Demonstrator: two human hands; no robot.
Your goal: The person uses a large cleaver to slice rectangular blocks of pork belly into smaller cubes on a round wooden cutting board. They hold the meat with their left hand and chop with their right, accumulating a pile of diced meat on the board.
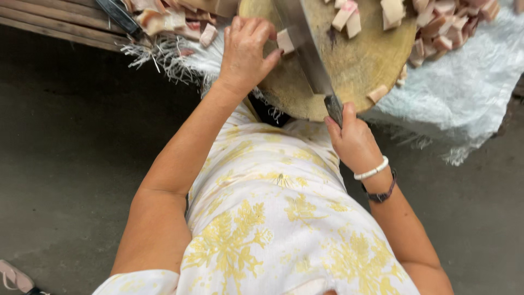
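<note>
At the far left of my view, low in the corner, a pink sandal [13, 277] sits on the dark concrete floor [71, 164]. Above it, along the top edge, I see brown wooden slats [49, 19] carrying a second knife with a dark handle [121, 16] and a heap of pale pink meat pieces [164, 19] on a frayed white woven sack [164, 54].

Moving right, the left hand [244, 52] rests on the near-left part of the round wooden chopping block [355, 65]. Its grip is half curled, fingers bent down, with the thumb and forefinger tips pressed against a small cube of meat [284, 41] that lies on the block, just beside the left face of the blade.

The cleaver [305, 46] runs from the top edge of the view down towards me across the block, its broad steel blade standing on edge right next to that cube. Its dark handle disappears into the right hand [353, 141], whose grip is wrapped tight around it, just off the near rim of the block. That wrist wears a white bead bracelet [371, 169] and a dark band [382, 192].

Below both arms I look down on a white dress with yellow flowers [273, 218].

Further right, cut meat chunks [349, 16] lie on the far side of the block, one stray piece [377, 93] sits near its right rim, and a larger pile of chunks [447, 24] spreads over a white sack [464, 87] covering the worktop at the right.
</note>
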